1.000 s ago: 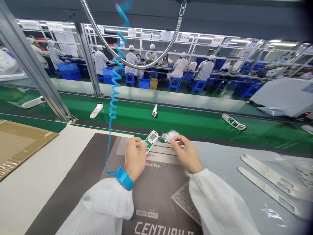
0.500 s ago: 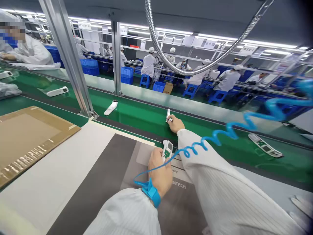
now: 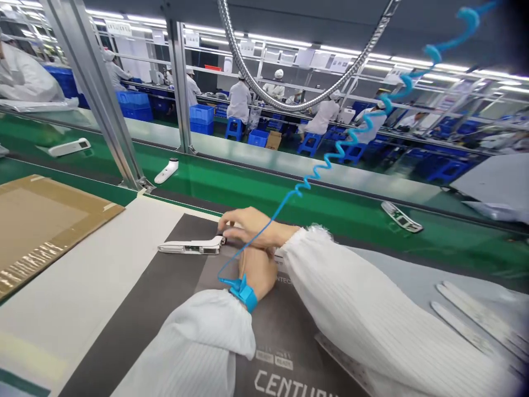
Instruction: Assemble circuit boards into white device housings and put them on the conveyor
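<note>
My right hand point(image 3: 252, 227) reaches across over my left and pinches the end of a white plastic housing point(image 3: 192, 246), which lies on its side on the dark printed mat point(image 3: 165, 309). My left hand point(image 3: 258, 271) sits under the right forearm with its fingers hidden; it wears a blue wrist strap point(image 3: 243, 291) with a coiled blue cord point(image 3: 343, 144) running up to the right. What the left hand holds cannot be seen.
A green conveyor belt point(image 3: 264, 193) runs across beyond the mat, carrying white housings point(image 3: 166, 171) and a circuit board part point(image 3: 401, 216). Flat cardboard point(image 3: 37, 226) lies at left, long white strips point(image 3: 475, 320) at right. A metal post point(image 3: 95, 94) stands left. Other workers sit at far benches.
My right hand has come back from the conveyor with a white housing and laid it on the mat to the left. My left hand with the small board is now hidden beneath the right forearm.
</note>
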Available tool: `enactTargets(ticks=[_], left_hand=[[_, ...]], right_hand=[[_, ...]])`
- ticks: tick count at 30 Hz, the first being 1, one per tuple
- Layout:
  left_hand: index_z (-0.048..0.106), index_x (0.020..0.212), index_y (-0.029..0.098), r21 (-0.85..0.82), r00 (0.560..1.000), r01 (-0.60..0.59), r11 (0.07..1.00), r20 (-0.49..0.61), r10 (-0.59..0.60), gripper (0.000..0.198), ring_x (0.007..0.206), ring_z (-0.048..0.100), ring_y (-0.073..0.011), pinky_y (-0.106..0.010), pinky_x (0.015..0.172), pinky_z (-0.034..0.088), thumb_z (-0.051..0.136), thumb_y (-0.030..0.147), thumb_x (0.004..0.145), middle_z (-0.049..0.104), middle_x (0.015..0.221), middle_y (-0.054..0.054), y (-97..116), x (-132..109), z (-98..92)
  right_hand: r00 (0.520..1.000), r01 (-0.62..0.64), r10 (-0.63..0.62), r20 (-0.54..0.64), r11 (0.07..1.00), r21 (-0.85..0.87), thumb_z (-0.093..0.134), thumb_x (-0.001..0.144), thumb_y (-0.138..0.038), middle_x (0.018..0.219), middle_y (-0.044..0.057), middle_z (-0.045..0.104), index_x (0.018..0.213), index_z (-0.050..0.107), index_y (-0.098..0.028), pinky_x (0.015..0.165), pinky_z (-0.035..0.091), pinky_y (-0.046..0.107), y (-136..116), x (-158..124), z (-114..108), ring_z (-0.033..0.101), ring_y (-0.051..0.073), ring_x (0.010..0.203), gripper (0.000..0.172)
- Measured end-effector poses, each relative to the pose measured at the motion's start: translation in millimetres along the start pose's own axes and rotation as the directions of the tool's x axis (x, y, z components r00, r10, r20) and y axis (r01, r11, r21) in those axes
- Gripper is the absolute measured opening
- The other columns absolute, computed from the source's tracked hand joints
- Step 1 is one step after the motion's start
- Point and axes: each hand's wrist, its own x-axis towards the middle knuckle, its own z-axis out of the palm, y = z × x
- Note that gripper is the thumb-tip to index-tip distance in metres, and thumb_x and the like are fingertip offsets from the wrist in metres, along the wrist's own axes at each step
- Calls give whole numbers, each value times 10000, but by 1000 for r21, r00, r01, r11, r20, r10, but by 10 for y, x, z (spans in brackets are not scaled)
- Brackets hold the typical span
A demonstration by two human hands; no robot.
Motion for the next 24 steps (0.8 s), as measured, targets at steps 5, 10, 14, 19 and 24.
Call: enactTargets(ticks=[5, 10, 14, 19, 24], left_hand=[[643, 1112, 145, 171, 1000, -14, 985, 21, 10, 299, 1113, 603, -279, -421, 1001, 426, 534, 83, 841, 667, 1157, -136, 37, -49, 0], [638, 1098, 177, 170, 978, -192, 966, 120, 173, 270, 1015, 606, -225, -370, 932, 451, 522, 109, 863, 663, 1064, -70, 73, -78, -30], [642, 1099, 198, 122, 930, -318, 940, 235, 283, 282, 1005, 595, -209, -352, 911, 449, 492, 125, 872, 649, 1060, -55, 113, -107, -48], [651, 1094, 194, 137, 963, -242, 961, 154, 220, 266, 1023, 606, -223, -370, 936, 443, 499, 174, 877, 672, 1077, -63, 69, -68, -34], [638, 1152, 152, -8, 999, 9, 1000, 42, -8, 342, 750, 638, -208, -331, 722, 478, 520, 340, 892, 692, 849, -57, -14, 46, -92]], right_hand=[[886, -292, 196, -421, 940, -177, 561, 918, -214, 925, 4, 720, 875, 660, -218, 760, 382, 291, 218, -928, -233, 599, 167, 832, 108], [809, -439, 248, -533, 857, -268, 631, 909, -271, 957, 2, 715, 961, 653, -238, 777, 347, 319, 374, -1613, -135, 598, 174, 831, 65], [766, -459, 105, -635, 781, -425, 595, 937, -261, 943, 2, 721, 891, 656, -238, 825, 298, 359, 328, -1726, 23, 574, 178, 848, 80], [786, -393, 39, -617, 802, -450, 517, 946, -135, 855, -11, 696, 800, 612, -227, 847, 276, 373, 157, -1742, 242, 544, 172, 827, 197], [583, -584, 410, -701, 812, -11, 454, 969, -253, 919, 41, 663, 848, 558, -208, 797, 362, 328, 373, -1731, 181, 563, 191, 872, 166]])
